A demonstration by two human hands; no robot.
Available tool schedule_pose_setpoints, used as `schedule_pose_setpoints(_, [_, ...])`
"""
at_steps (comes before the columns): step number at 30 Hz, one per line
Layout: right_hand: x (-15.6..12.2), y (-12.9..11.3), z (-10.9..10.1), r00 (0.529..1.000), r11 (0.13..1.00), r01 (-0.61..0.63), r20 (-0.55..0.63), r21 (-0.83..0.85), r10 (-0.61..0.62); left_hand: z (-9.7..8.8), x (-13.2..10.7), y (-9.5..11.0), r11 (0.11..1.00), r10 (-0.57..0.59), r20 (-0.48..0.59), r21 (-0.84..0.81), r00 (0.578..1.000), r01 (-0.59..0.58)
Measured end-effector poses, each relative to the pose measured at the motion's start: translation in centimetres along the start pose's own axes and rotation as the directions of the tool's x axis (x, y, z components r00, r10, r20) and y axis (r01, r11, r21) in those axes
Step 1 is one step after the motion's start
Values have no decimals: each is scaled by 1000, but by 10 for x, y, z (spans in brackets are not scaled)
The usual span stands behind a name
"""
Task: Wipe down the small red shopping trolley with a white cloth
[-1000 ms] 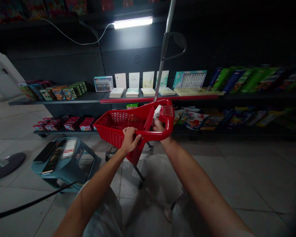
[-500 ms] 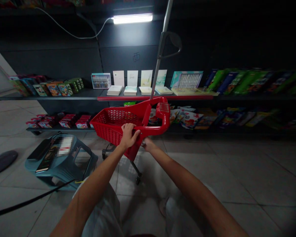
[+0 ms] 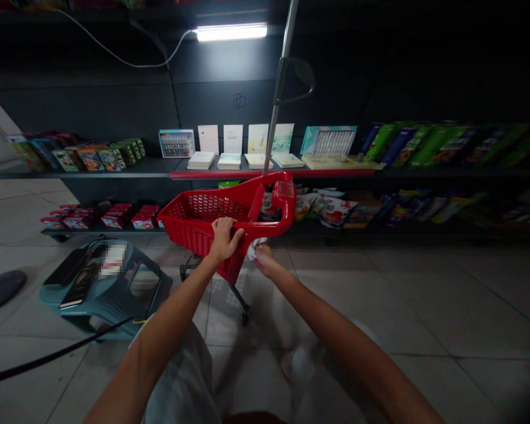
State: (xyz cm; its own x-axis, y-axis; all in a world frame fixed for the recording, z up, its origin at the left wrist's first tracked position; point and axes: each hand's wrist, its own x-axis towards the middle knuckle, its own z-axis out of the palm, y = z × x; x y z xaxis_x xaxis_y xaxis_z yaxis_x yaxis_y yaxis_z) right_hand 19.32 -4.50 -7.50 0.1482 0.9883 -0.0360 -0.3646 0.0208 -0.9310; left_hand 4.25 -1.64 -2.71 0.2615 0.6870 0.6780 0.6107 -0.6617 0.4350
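Observation:
A small red shopping cart (image 3: 194,221) stands on the tiled floor before me, its basket empty as far as I can see. My left hand (image 3: 224,238) is wrapped round the near rim of the basket. My right hand (image 3: 265,259) is closed on a white cloth (image 3: 254,248), held against the underside of the red handle bar (image 3: 269,229). A grey metal pole (image 3: 274,112) with a dark hook rises from the cart's right side.
Dark shelves (image 3: 92,172) with colourful boxes, cards and packets run along the wall behind the cart. A teal plastic stool (image 3: 110,288) carrying dark flat items stands at the left. A black cable (image 3: 48,365) crosses the floor at lower left. A lit tube lamp (image 3: 229,32) hangs above.
My right hand has come down from the top right of the handle to below the handle bar, carrying the white cloth. My left hand has kept its grip on the basket rim.

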Motion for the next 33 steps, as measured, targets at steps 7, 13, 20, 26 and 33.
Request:
schedule_pose_setpoints(7, [-34, -56, -29, 998, 977, -65, -4, 205, 68, 0, 2, -3, 1000, 4, 7, -4, 1000, -4])
schedule_pose_setpoints(13, [-41, -91, -44, 798, 900, 405, -418, -163, -434, -3, 4, -2, 995, -38, 30, -87, 999, 40])
schedule_pose_setpoints(20, [-23, -162, -56, 577, 109, 680, 438, -725, -690, -8, 8, 1, 980, -136, -17, -149, 991, 132])
schedule_pose_setpoints(26, [17, -187, -68, 588, -55, 708, 631, -704, -507, -16, 13, 3, 961, -236, 9, -145, 972, 234])
schedule_pose_setpoints(33, [49, -196, -51, 630, -94, 691, 660, -717, -409, -19, 11, 7, 941, -324, -72, -127, 943, 313])
